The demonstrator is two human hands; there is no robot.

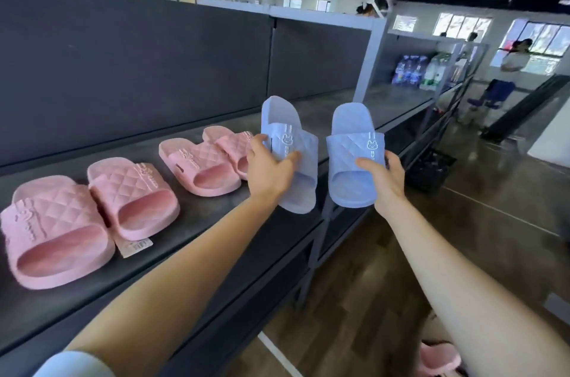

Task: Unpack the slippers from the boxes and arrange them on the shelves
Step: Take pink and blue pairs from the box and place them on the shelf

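Shelf (200, 222) ahead; left hand (271, 171) grips one blue slipper (303, 188), right hand (388, 181) its mate (351, 130); land both right of pink pairs (197, 167).

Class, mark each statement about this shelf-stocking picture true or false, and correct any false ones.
1. The left hand and right hand each hold one of the blue slippers. True.
2. The pink slippers lie to the right of the blue ones. False: the pink slippers lie to their left.
3. Four pink slippers sit on the shelf. True.
4. The blue slippers carry a star logo. False: it is a rabbit logo.
5. Both blue slippers lie flat on the shelf. False: the hands hold them up, toes tilted upward.
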